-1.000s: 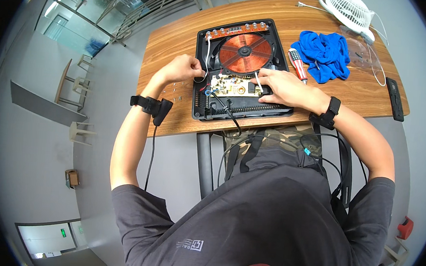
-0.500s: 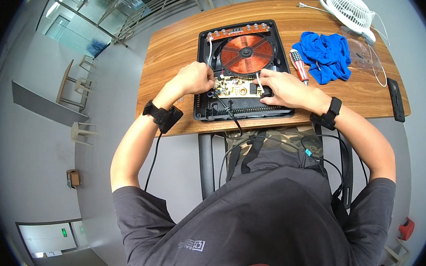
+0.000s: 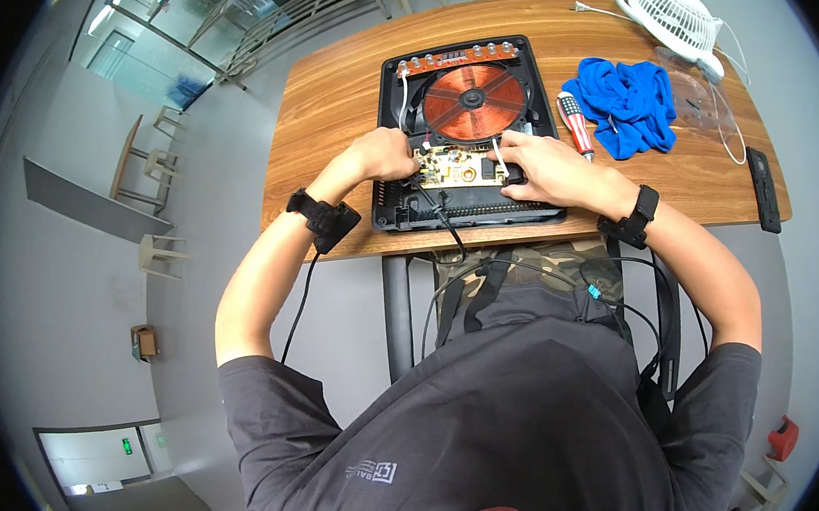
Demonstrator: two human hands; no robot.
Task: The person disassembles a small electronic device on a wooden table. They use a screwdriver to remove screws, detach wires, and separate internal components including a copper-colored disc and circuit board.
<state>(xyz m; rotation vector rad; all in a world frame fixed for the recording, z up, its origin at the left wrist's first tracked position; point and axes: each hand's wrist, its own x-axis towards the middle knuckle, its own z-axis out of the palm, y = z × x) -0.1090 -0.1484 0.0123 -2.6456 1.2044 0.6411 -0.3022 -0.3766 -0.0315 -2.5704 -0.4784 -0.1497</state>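
Note:
An opened induction cooker's black housing lies on the table, with a round copper coil in its middle. Below the coil sits a pale circuit board crowded with components. My left hand is closed, its fingers curled at the board's left edge; the fingertips are partly hidden. At the right end, my right hand grips the board between thumb and fingers, beside a white wire. A black power cord runs from the board over the housing's near edge. Along the far side is an orange button strip.
Right of the housing lie a screwdriver with a red-and-white striped handle and a crumpled blue cloth. A white fan stands at the far right corner. A long black part rests at the table's right edge.
My left hand has shifted slightly right and nearer along the board's left edge. The right hand keeps its place on the board.

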